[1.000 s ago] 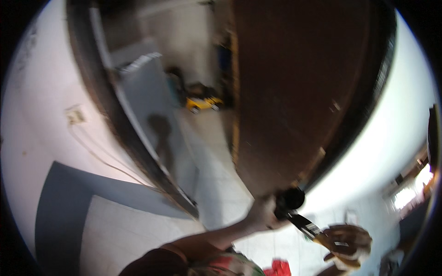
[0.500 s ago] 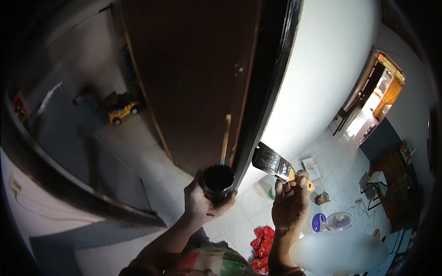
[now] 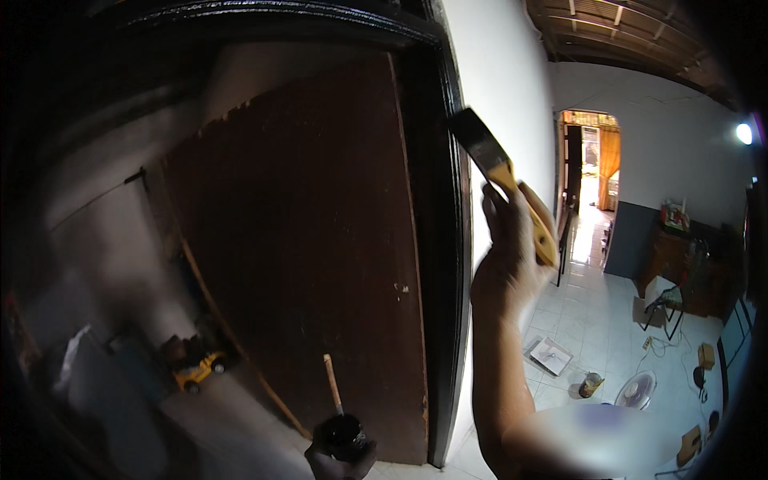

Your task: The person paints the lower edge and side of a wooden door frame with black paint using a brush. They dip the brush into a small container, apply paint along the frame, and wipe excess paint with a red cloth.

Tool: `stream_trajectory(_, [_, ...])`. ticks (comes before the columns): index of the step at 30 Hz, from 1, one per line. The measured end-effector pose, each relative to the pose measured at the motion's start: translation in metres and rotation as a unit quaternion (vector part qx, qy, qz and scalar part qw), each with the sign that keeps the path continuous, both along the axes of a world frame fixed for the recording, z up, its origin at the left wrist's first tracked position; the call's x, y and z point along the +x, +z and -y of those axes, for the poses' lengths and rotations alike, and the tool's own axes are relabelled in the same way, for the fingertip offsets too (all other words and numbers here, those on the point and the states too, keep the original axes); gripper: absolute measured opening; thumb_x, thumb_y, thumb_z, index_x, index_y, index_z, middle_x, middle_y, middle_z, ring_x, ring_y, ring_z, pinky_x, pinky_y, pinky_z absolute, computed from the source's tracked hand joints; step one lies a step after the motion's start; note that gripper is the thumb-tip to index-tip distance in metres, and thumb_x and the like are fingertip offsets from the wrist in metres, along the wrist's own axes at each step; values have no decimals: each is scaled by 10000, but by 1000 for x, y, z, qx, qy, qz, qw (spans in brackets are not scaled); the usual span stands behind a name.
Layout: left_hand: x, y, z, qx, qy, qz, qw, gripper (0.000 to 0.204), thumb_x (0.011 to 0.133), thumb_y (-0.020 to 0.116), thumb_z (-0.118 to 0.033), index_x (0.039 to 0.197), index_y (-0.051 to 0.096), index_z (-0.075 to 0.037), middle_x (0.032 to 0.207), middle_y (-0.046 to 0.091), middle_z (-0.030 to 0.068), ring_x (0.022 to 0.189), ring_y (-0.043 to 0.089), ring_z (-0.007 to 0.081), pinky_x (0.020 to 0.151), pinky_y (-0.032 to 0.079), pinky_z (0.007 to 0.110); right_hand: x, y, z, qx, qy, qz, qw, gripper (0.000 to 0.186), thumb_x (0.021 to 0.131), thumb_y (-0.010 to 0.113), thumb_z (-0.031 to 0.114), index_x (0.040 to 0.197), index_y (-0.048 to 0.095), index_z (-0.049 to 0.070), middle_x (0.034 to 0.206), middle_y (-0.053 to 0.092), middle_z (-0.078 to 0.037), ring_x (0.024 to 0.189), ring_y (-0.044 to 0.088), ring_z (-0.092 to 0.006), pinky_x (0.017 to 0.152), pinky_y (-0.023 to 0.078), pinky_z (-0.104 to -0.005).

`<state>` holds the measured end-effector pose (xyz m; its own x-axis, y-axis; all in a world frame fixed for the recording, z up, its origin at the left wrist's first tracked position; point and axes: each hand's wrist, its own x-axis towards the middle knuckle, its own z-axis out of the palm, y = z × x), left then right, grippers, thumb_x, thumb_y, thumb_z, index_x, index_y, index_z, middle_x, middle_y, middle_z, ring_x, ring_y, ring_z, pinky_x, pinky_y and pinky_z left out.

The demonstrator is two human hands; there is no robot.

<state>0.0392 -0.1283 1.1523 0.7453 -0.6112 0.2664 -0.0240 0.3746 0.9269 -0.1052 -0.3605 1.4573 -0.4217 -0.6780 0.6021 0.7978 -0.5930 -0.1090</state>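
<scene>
Brush (image 3: 498,170), moved: it is higher than a moment ago, lifted by the right hand (image 3: 512,260), and is now near the top corner of the door frame (image 3: 440,240). More of the frame's top shows too.
White wall (image 3: 500,96): just beside the frame, with no black drips that I can see.
Door frame: black and shiny along the top and the right side, so those parts look painted to me. Its left side is too dark to judge, so I can't tell how much is left.
Door (image 3: 304,240): open, dull brown, with rough pale edges. It doesn't look freshly painted.
Right hand: up high, fingers around the brush's yellow handle.
Left hand (image 3: 326,464): low down, wrapped around a dark cup (image 3: 346,438).
Brush tip: black, at the frame's outer edge. I can't tell if it touches.
Cup: black inside. How full it is, I can't see.
Thin stick (image 3: 331,382): pokes up by the cup, maybe from inside it.
</scene>
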Motion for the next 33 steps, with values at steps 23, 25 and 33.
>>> stream_trajectory(23, [133, 23, 17, -118, -63, -207, 969, 514, 816, 901, -144, 1285, 710, -53, 1261, 739, 98, 1181, 689, 257, 1107, 541, 416, 138, 98, 78, -67, -261, 44, 962, 196, 1048, 685, 83, 1220, 682, -10, 1099, 740, -123, 1020, 743, -158, 923, 590, -306])
stream_trajectory(25, [126, 14, 24, -53, 17, 48, 997, 506, 862, 870, -235, 1312, 702, -76, 1292, 735, 98, 1216, 677, 256, 1109, 540, 454, 143, 103, 95, -37, -277, 36, 959, 211, 1053, 692, 98, 1238, 679, -3, 1119, 741, -127, 1035, 739, -167, 923, 599, -314])
stream_trajectory(33, [110, 12, 25, -108, 5, -66, 992, 462, 1018, 661, -490, 1365, 673, -187, 1237, 731, 100, 1060, 705, 316, 878, 631, 512, 150, 104, 85, -143, -268, 54, 951, 205, 1045, 670, 41, 1231, 677, -47, 1202, 723, -191, 1102, 744, -212, 982, 602, -343])
